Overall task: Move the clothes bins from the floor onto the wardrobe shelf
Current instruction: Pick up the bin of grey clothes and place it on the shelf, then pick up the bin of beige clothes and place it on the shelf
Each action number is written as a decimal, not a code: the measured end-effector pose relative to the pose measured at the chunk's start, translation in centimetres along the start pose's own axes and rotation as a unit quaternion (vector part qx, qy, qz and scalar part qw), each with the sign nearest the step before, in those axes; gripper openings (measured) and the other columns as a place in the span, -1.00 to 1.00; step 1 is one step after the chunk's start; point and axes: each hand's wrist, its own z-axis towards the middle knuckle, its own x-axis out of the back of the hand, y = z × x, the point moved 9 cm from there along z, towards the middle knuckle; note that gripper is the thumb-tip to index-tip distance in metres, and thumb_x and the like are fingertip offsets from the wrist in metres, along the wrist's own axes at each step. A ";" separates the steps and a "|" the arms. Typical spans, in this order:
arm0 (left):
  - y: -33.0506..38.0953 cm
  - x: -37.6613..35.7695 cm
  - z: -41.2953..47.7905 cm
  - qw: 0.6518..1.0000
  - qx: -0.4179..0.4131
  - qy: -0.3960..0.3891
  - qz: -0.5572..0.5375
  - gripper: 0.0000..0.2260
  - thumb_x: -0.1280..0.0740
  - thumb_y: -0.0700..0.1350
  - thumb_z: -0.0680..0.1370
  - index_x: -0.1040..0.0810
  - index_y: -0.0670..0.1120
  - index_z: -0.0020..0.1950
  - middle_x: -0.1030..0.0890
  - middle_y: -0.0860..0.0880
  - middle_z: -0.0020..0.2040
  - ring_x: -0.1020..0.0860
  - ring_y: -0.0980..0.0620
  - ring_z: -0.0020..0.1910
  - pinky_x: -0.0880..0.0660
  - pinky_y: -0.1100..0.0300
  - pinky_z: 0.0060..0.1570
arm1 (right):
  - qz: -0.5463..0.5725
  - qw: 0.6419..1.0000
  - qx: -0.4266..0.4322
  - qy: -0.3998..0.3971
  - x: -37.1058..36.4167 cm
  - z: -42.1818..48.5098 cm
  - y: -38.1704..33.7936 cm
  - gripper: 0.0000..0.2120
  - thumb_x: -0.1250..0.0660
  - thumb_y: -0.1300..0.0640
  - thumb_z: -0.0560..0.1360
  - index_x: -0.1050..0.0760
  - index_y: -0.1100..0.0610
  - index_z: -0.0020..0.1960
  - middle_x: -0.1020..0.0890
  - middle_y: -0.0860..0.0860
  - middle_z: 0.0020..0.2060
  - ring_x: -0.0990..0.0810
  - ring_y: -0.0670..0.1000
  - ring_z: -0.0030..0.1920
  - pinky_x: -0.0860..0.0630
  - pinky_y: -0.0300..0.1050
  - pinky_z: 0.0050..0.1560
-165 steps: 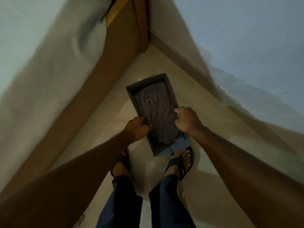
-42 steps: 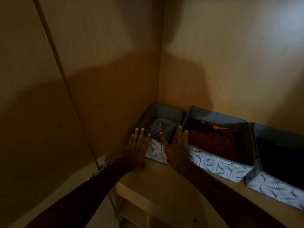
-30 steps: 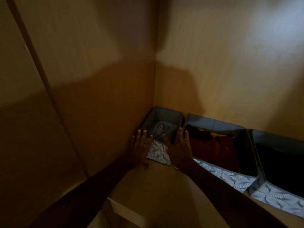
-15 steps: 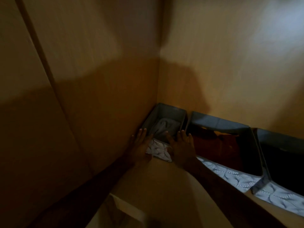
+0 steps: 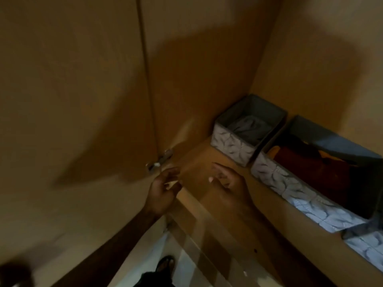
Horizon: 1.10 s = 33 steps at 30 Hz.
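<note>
A small grey bin with a leaf-patterned front and grey clothes inside sits in the back left corner of the wooden wardrobe shelf. To its right stands a longer bin holding dark red and orange clothes. A third bin shows only its front at the right edge. My left hand hovers at the shelf's front edge, fingers apart and empty. My right hand is over the bare shelf, apart from the bins, fingers spread and empty.
The wardrobe's side panel and open door rise at the left, with a metal hinge near my left hand. Below the shelf I see pale floor and my sandalled foot.
Both hands have left the small bin's front and pulled back toward the shelf edge. The view has swung left and down, so the floor and my foot show.
</note>
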 end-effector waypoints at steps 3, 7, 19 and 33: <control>-4.0 3.8 -6.0 0.995 0.074 0.068 0.005 -0.72 -0.38 -0.26 0.52 -0.58 -0.04 0.21 -0.62 0.14 0.12 -0.59 0.14 0.09 -0.55 0.08 0.14 | 0.018 0.995 -0.012 -0.094 -5.2 -2.9 -0.1 -0.59 -0.36 0.01 0.48 -0.46 -0.05 0.33 -0.59 -0.18 0.11 -0.55 -0.25 0.08 -0.55 -0.21 0.00; -7.2 8.0 -15.0 0.980 0.129 0.152 0.019 -0.72 -0.36 -0.23 0.53 -0.57 -0.02 0.23 -0.63 0.11 0.12 -0.60 0.19 0.05 -0.52 0.26 0.01 | 0.035 0.977 -0.019 -0.208 -11.5 -7.5 -0.7 -0.61 -0.36 0.04 0.50 -0.47 -0.05 0.31 -0.61 -0.16 0.08 -0.57 -0.24 0.06 -0.51 -0.34 -0.03; -13.6 16.8 -45.4 0.868 0.252 0.426 -0.047 -0.72 -0.36 -0.27 0.52 -0.57 -0.05 0.21 -0.66 0.06 0.08 -0.61 0.19 0.02 -0.50 0.30 -0.01 | -0.002 0.864 0.059 -0.500 -28.7 -26.3 -7.3 -0.60 -0.36 0.05 0.50 -0.48 0.04 0.32 -0.61 -0.11 0.05 -0.56 -0.28 -0.01 -0.46 -0.43 -0.04; -14.7 17.7 -83.8 0.713 0.291 0.633 -0.076 -0.71 -0.35 -0.20 0.53 -0.55 0.02 0.22 -0.65 0.06 0.08 -0.61 0.14 0.06 -0.54 0.16 0.12 | -0.027 0.727 0.210 -0.653 -39.7 -58.1 -19.2 -0.73 -0.40 0.09 0.47 -0.59 0.05 0.16 -0.67 -0.09 -0.06 -0.60 -0.21 -0.07 -0.48 -0.40 -0.07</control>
